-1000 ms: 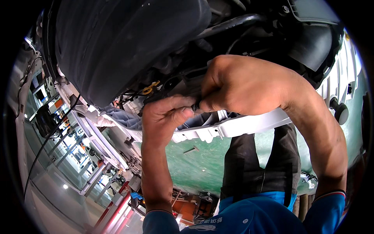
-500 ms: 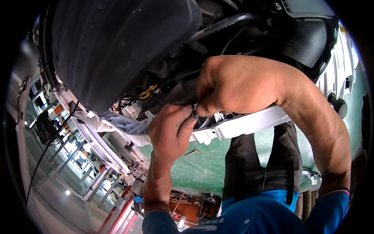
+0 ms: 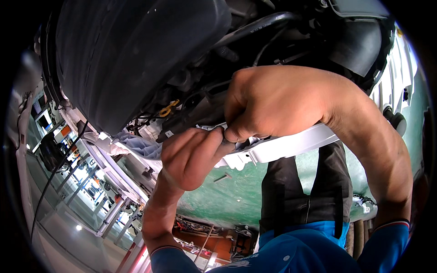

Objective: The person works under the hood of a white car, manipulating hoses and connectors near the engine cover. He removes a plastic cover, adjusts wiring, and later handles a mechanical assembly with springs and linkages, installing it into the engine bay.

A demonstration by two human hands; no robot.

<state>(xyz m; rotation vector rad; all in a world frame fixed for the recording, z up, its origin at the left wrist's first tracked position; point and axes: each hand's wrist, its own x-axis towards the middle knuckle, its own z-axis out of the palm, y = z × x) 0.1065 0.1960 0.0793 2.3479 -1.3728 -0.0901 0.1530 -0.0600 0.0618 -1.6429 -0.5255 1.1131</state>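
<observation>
My left hand (image 3: 192,155) and my right hand (image 3: 276,105) meet fingertip to fingertip just above a white front crossbeam (image 3: 291,146) of a car body. Both are closed, the fingers curled and pinched at the meeting point. Whatever lies between the fingertips is hidden or too small to name. My right hand comes in over the beam, its knuckles bent down. Against the beam's inner edge, the left fingers reach in from the other side. A yellow ring handle (image 3: 169,108) sticks up in the engine bay beyond my left hand.
A large black cover (image 3: 141,54) fills the upper left. Behind my right hand lie a black hose (image 3: 255,29) and a wide dark duct (image 3: 357,48). A small metal bar (image 3: 222,177) rests on the green floor (image 3: 227,198). At lower left, a thin black cable (image 3: 57,166) hangs down.
My left hand has rolled over and its wrist and forearm have swung left and outward. My right hand has barely shifted. The fingertips remain together.
</observation>
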